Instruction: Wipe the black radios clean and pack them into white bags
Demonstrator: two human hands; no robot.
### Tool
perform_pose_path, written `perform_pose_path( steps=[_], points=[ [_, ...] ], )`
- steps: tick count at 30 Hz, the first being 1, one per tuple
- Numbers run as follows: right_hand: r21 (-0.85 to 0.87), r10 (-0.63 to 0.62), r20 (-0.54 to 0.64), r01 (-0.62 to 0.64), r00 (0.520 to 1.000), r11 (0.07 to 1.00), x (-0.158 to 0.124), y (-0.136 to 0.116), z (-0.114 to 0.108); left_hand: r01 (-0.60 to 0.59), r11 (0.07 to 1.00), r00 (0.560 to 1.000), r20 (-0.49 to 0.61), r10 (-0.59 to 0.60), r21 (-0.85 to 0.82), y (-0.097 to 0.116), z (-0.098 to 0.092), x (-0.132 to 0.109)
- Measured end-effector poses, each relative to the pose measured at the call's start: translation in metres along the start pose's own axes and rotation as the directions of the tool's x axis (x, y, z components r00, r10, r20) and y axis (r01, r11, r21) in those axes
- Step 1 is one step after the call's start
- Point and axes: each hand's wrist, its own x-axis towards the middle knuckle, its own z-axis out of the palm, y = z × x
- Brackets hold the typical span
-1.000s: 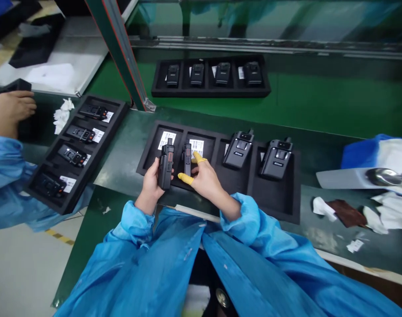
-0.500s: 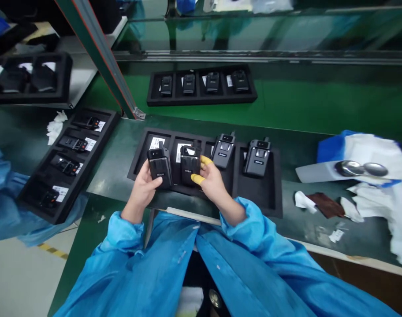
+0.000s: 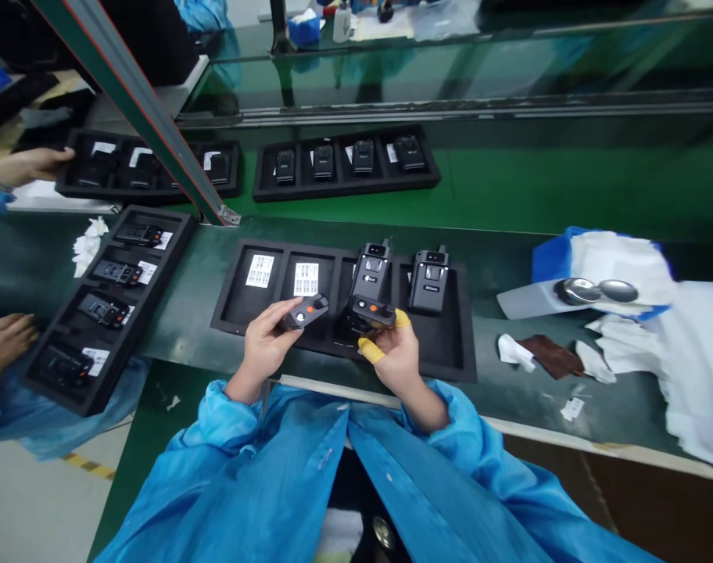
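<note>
Left grip (image 3: 266,344) clasping boxy handset (image 3: 308,312), right grip (image 3: 400,358) clasping second handset (image 3: 370,313), matte compartmented tray (image 3: 248,303)

Soft, even light leaves a pale sheen on the bench (image 3: 177,305) at nine o'clock and glints on metal discs (image 3: 619,292) at three. Edges look stretched; label print (image 3: 306,279) blurs.

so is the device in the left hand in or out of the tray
Out: the left hand holds the device above the tray, its orange-dotted end facing the camera.
</note>
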Motion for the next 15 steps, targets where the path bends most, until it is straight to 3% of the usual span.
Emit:
perform_pose_path(
  steps=[3,7,11,15],
  points=[
    [0.047,0.012,0.009,-0.013,1.0,0.999,0.0,-0.002,-0.003,0.16,0.958,0.987,0.042,-0.155,-0.239,0.003,0.006,-0.002],
    [0.192,0.067,0.027,-0.071,0.997,0.979,0.001,-0.01,-0.007,0.377,0.779,0.925,0.252,-0.285,-0.501,0.01,0.009,-0.005],
    [0.254,0.181,0.134,-0.211,0.974,0.944,0.003,-0.021,-0.01,0.528,0.674,0.843,0.416,-0.341,-0.517,0.022,0.008,-0.006],
    [0.226,0.217,0.194,-0.259,0.957,0.939,0.006,-0.02,-0.013,0.621,0.651,0.754,0.56,-0.343,-0.437,0.03,0.008,-0.008]
  ],
)
